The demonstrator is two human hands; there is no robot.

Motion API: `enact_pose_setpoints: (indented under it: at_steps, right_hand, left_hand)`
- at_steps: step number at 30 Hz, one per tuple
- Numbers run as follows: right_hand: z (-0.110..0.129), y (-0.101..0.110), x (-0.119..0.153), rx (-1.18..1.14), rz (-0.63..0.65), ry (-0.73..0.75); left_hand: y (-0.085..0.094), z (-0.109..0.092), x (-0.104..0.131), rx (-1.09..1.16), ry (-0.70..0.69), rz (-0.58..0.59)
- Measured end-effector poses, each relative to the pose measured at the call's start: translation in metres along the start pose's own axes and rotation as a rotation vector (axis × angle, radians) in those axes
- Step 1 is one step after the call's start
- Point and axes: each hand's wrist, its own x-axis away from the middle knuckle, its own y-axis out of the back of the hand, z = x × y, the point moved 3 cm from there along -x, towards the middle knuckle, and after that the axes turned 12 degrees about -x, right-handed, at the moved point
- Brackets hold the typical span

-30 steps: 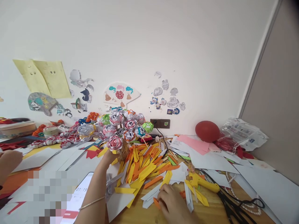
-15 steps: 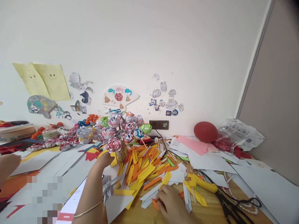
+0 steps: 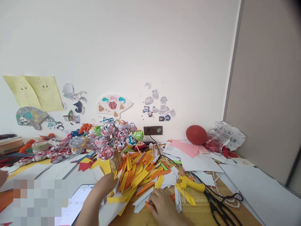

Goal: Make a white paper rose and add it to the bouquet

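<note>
My left hand (image 3: pixel 108 182) reaches in beside the pile of folded paper strips (image 3: pixel 138 171), close to white strips at its left edge. Its fingertips are hidden. My right hand (image 3: pixel 162 202) lies low at the front of the pile, fingers curled over an orange folded paper piece (image 3: pixel 148 204) on the wooden table (image 3: pixel 138 218). Behind the pile, a bunch of paper flowers (image 3: pixel 121 134) stands in a brownish, woven-looking vase (image 3: pixel 115 160). A yellow hot glue gun (image 3: pixel 194 184) lies right of my right hand.
Black scissors (image 3: pixel 219 205) and a string of white beads (image 3: pixel 231 201) lie at right, near a dark cable. A phone (image 3: pixel 76 204) rests left of my left arm. Farther back are a red balloon (image 3: pixel 197 134) and pink paper (image 3: pixel 185 148). Another person's hand (image 3: pixel 2 177) shows at the left edge.
My left hand has lowered from beside the vase to the white strips. My right hand remains at the orange piece. The view has turned slightly right, and the other person's hand shows less.
</note>
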Motion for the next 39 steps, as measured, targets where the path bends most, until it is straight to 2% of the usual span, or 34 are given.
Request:
enact_pose_setpoints:
  at_steps: [2,5,8,11,14,18,22,26,29,33,35,39]
  right_hand:
    - [0.0,0.001,0.0,0.028,0.013,0.008]
    - [-0.001,0.001,0.0,0.073,0.038,0.005]
    - [-0.003,0.002,-0.001,0.105,0.038,-0.019]
    - [-0.003,0.004,-0.002,0.117,0.041,-0.026]
    - [-0.005,0.007,-0.005,0.107,0.03,-0.027]
    - [-0.01,0.016,-0.01,0.102,-0.002,-0.085]
    - [-0.011,0.029,-0.006,0.032,-0.082,-0.089]
    - [-0.011,0.025,-0.002,0.05,0.001,-0.023]
    - [-0.014,0.019,-0.006,0.117,0.045,-0.031]
    - [-0.016,0.027,-0.01,0.068,-0.028,-0.125]
    - [-0.016,0.032,-0.008,0.003,-0.051,-0.12]
    - [-0.015,0.026,-0.003,-0.004,0.024,-0.047]
  left_hand:
    - [-0.01,-0.02,0.013,-0.058,-0.067,0.106]
    - [-0.023,-0.058,0.026,-0.092,-0.174,0.132]
    - [-0.032,-0.094,0.032,-0.054,-0.229,0.04]
    - [-0.039,-0.113,0.035,0.091,-0.281,-0.189]
    - [-0.051,-0.111,0.036,0.211,-0.309,-0.262]
    - [-0.063,-0.102,0.035,0.369,-0.327,-0.228]
    - [-0.068,-0.104,0.038,0.412,-0.368,-0.229]
    - [-0.072,-0.109,0.042,0.396,-0.397,-0.221]
    - [-0.074,-0.11,0.043,0.396,-0.4,-0.205]
    - [-0.074,-0.111,0.043,0.423,-0.406,-0.195]
    - [-0.075,-0.111,0.043,0.437,-0.402,-0.185]
    - [-0.079,-0.111,0.042,0.456,-0.386,-0.169]
